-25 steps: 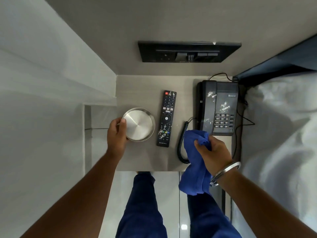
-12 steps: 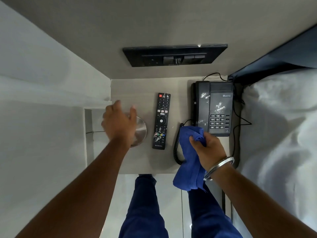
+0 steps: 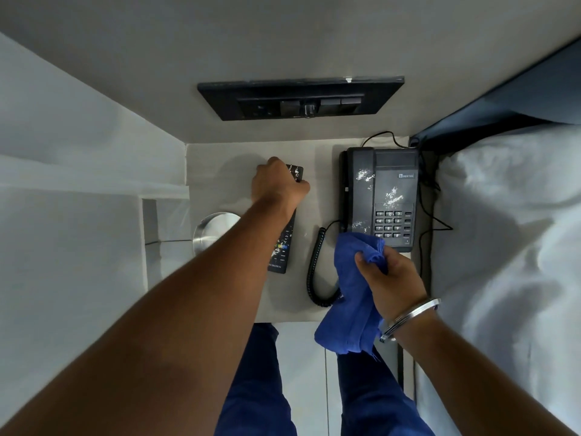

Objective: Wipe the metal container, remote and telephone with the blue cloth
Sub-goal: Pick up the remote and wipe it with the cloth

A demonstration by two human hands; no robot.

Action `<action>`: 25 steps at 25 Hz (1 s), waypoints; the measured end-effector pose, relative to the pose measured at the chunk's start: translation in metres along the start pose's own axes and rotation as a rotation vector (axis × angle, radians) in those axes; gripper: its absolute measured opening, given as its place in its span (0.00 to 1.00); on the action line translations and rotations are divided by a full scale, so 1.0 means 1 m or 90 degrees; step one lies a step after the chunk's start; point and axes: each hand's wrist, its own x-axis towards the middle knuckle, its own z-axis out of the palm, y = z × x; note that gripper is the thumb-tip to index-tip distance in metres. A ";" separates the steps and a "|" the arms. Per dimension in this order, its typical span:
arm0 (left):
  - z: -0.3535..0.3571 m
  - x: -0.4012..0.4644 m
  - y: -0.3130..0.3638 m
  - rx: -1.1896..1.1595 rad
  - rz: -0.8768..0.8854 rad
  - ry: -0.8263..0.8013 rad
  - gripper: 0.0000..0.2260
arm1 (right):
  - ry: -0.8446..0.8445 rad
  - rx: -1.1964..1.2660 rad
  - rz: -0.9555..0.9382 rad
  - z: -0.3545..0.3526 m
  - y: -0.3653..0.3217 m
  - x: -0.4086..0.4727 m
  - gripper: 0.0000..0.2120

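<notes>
Right hand (image 3: 390, 278) bunched around the blue cloth (image 3: 352, 297) near the table (image 3: 220, 171) front | metal container (image 3: 210, 231) at left edge | left hand (image 3: 276, 184) gripping the remote (image 3: 283, 247) top | splotchy telephone (image 3: 383, 196) far right

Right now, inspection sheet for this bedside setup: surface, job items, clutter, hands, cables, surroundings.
Surface: pale bedside table, no spill seen on the bare top.
Job's things: metal container at the left edge, partly behind the forearm; remote with white specks; telephone with white smears; blue cloth bunched.
Clutter: nothing seen.
Hands: left hand closed over the remote's far end; right hand gripping the blue cloth, metal bangle on the wrist.
Cables: coiled handset cord on the table; thin black leads behind and right of the telephone.
Surroundings: black wall switch panel; white bedding on the right.
</notes>
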 end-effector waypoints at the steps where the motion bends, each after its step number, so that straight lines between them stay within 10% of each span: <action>1: -0.008 -0.007 0.000 -0.035 0.016 0.008 0.22 | 0.003 0.001 -0.004 -0.003 -0.005 -0.004 0.09; 17: -0.316 -0.268 0.007 -0.924 0.011 -0.200 0.13 | -0.134 0.126 -0.290 -0.110 -0.250 -0.214 0.06; 22: -0.370 -0.314 -0.012 -0.935 -0.013 -0.219 0.02 | -0.179 0.052 -0.474 -0.082 -0.318 -0.256 0.07; 25: -0.386 -0.326 -0.023 -0.990 -0.024 -0.265 0.19 | -0.142 -0.030 -0.587 -0.068 -0.347 -0.270 0.05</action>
